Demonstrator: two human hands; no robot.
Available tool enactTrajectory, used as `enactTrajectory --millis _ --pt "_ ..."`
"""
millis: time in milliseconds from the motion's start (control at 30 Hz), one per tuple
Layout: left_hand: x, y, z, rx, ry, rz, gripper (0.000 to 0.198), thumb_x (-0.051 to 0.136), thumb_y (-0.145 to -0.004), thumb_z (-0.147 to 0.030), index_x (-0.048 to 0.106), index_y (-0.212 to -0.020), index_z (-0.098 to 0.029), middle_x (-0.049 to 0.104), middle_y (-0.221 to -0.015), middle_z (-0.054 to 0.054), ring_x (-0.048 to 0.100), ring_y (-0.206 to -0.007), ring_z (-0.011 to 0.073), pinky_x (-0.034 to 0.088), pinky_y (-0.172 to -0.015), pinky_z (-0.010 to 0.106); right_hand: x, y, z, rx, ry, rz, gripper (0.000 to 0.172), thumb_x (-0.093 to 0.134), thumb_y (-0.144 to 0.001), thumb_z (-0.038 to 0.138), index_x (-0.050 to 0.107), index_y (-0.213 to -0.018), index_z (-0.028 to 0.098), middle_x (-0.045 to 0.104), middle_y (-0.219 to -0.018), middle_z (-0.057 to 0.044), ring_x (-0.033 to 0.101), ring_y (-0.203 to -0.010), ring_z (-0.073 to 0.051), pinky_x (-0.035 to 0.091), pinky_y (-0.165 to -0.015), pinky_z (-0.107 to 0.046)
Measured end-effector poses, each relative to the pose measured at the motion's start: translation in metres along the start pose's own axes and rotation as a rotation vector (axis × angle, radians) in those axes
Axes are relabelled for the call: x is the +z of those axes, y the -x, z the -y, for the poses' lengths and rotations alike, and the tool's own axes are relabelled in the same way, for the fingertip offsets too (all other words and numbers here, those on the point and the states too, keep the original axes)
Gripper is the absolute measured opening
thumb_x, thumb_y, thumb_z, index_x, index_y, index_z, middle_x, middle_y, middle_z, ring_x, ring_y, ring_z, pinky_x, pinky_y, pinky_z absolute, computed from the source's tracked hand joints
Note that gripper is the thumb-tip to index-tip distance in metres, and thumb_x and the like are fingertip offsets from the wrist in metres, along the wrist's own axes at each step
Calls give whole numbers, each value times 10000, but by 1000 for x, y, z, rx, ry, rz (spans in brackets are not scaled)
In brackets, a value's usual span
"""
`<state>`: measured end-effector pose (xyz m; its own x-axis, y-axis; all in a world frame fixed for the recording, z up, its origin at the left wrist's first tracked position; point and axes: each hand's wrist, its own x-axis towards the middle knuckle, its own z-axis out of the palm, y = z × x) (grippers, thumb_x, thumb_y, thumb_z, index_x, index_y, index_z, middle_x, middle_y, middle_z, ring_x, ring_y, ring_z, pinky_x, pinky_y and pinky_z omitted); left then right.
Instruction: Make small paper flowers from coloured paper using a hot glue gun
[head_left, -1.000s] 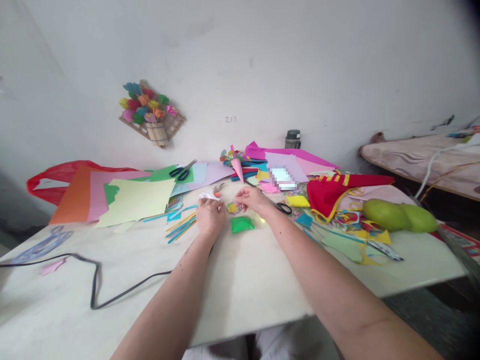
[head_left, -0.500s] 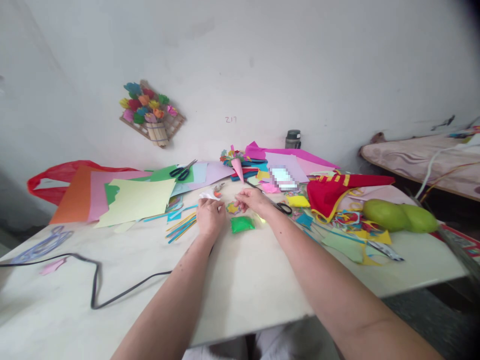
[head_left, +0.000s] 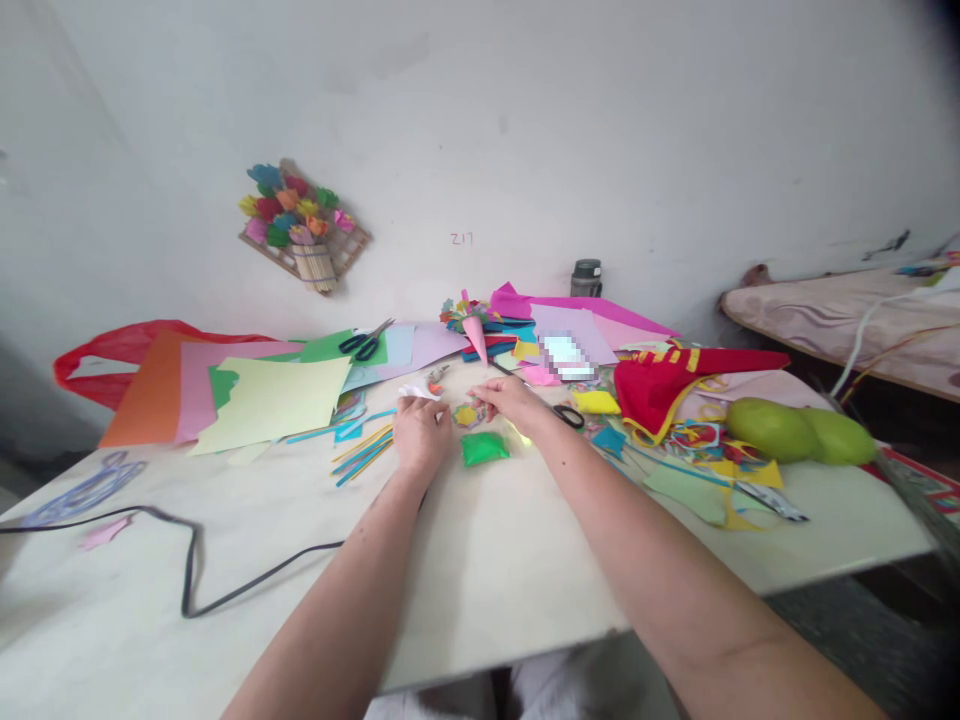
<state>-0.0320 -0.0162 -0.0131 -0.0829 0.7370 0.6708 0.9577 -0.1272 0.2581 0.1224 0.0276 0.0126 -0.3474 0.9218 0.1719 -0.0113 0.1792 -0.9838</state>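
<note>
Near the middle of the table, my left hand [head_left: 421, 432] is closed, fingers curled inward; what they hold, if anything, is too small to make out. My right hand [head_left: 508, 398] is pinched a little to the right, its fingertips also on something I cannot make out. Between them lies a small flower-like piece with a yellow centre [head_left: 468, 413]. Just nearer to me is a bright green packet [head_left: 484, 449]. Thin blue and yellow paper strips [head_left: 364, 455] lie left of my left hand. Beyond it are a white crumpled piece [head_left: 417, 392] and orange-tipped pliers [head_left: 436, 377].
Coloured paper sheets [head_left: 274, 405] with dark scissors [head_left: 366, 343] cover the back left. A black cable [head_left: 191, 560] crosses the left side. At right are a yellow packet [head_left: 597, 402], red cloth [head_left: 651, 395], paper scraps [head_left: 686, 490] and green fruits [head_left: 772, 430]. A pink paper cone [head_left: 474, 338] stands behind.
My right hand has shifted very slightly, and a little more of the flower-like piece shows between the hands. My left hand stays in place.
</note>
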Motion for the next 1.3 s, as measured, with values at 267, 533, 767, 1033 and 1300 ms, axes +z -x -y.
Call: enactTrajectory --millis 267,533,767,1033,1300 --pt "1 0 0 0 6 0 238 470 -740 -281 699 -744 -218 665 -782 53 463 -876 241 376 -777 347 -3 -3 -3 64 -243 94 136 520 -766 166 624 -743 81 587 -565 -16 478 -406 -58 436 -422 -194" --pt "-1 0 -1 -7 -8 4 250 458 -750 -283 697 -756 -213 667 -798 57 465 -894 245 370 -778 353 -4 -4 -9 34 -109 35 159 650 -620 78 624 -775 97 588 -550 4 512 -444 -68 459 -463 -196" --pt "-1 -1 -1 -17 -2 3 245 459 -739 -272 697 -755 -220 668 -798 55 476 -903 248 371 -755 360 -2 0 -1 6 137 -59 180 624 -683 267 556 -603 121 554 -506 11 406 -364 -39 337 -323 -155" --pt "-2 -1 -2 -30 -11 18 251 455 -744 -280 697 -752 -218 667 -800 52 469 -906 249 359 -764 355 -1 -3 -6 -6 268 -94 99 638 -625 206 566 -607 140 505 -474 35 396 -373 -61 328 -349 -186" --pt "-4 1 -1 -93 -56 -40 242 455 -745 -298 689 -749 -235 654 -806 61 458 -928 254 308 -808 391 -9 -9 -14 -138 617 -217 385 528 -707 473 528 -478 164 521 -477 -3 453 -487 -105 331 -471 -218"
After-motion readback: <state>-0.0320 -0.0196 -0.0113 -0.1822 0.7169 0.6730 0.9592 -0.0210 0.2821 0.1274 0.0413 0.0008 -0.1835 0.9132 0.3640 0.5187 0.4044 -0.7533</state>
